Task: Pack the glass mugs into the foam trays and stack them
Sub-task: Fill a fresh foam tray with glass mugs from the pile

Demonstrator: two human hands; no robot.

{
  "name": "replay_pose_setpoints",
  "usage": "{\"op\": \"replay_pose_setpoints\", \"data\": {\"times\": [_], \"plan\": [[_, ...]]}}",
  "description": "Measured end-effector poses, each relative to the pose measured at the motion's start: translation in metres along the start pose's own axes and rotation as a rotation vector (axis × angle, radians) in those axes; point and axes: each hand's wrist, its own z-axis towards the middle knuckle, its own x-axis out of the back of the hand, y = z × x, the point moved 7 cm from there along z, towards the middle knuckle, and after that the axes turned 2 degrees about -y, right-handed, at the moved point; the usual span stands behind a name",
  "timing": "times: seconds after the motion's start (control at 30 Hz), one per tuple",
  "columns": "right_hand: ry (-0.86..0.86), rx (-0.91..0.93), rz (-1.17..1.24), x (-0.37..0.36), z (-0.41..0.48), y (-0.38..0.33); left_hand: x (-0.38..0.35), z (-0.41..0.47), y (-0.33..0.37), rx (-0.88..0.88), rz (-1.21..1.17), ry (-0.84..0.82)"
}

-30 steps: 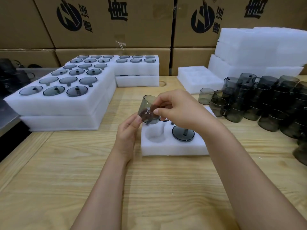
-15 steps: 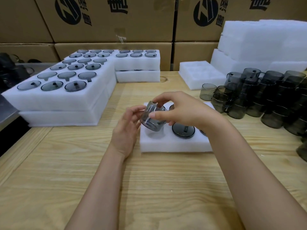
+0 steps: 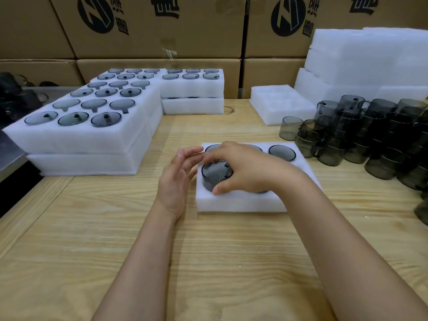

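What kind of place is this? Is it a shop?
Most likely a packing station in a warehouse or factory, not a shop: cardboard cartons stacked behind the wooden table, foam trays filled with grey glass mugs, and many loose mugs waiting on the right.

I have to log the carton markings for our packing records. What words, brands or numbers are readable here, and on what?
Left cardboard box: round black logo and large black characters, cut off by the frame edge; not readable.
Right cardboard box: same logo and characters; not readable.
Foam trays, glass mugs: no print visible.
No numbers or Latin words readable anywhere.
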Motion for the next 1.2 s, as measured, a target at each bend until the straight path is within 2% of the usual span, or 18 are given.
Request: {"op": "replay_pose_setpoints", "data": {"times": [0.17, 0.27, 0.33, 0.37, 0.43, 0.5, 0.63, 0.77, 0.83, 0.93, 1.0, 1.1, 1.13, 1.2], "plan": [[-0.025, -0.052, 0.024, -0.003, 0.001, 0.006, -0.012, -0.002, 0.018, -0.141, 0.245, 0.070], [0.153, -0.092, -0.017, 0.004, 0.005, 0.010, -0.030, -0.005, 0.037, -0.296, 0.424, 0.105], [0.258, -0.097, -0.155, 0.003, 0.008, 0.005, -0.051, -0.003, 0.042, -0.328, 0.614, 0.026], [0.236, -0.081, -0.257, -0.002, 0.010, 0.002, -0.063, 0.001, 0.039, -0.298, 0.749, -0.046], [0.064, -0.061, -0.508, -0.022, 0.016, 0.006, -0.080, 0.007, 0.022, -0.167, 1.074, -0.194], [-0.055, -0.097, -0.667, -0.033, 0.017, 0.017, -0.084, 0.009, 0.007, -0.080, 1.268, -0.292], [-0.073, -0.128, -0.704, -0.039, 0.020, 0.025, -0.078, 0.009, 0.000, -0.073, 1.336, -0.312], [-0.044, -0.122, -0.634, -0.037, 0.024, 0.027, -0.074, 0.012, -0.003, -0.067, 1.356, -0.293], [-0.004, -0.075, -0.572, -0.036, 0.023, 0.025, -0.075, 0.010, 0.000, -0.138, 1.379, -0.238], [0.143, 0.001, -0.418, -0.031, 0.013, 0.021, -0.078, -0.009, 0.015, -0.337, 1.301, -0.067], [0.218, -0.018, -0.490, -0.031, 0.004, 0.019, -0.078, -0.018, 0.018, -0.382, 1.258, -0.032], [0.264, -0.138, -0.568, -0.034, 0.001, 0.023, -0.072, -0.019, 0.012, -0.278, 1.215, -0.075], [0.314, -0.173, -0.507, -0.031, 0.000, 0.024, -0.070, -0.017, 0.010, -0.230, 1.205, -0.097], [0.553, -0.246, -0.156, -0.011, -0.010, 0.031, -0.068, -0.014, 0.002, -0.139, 1.314, -0.159]]}}
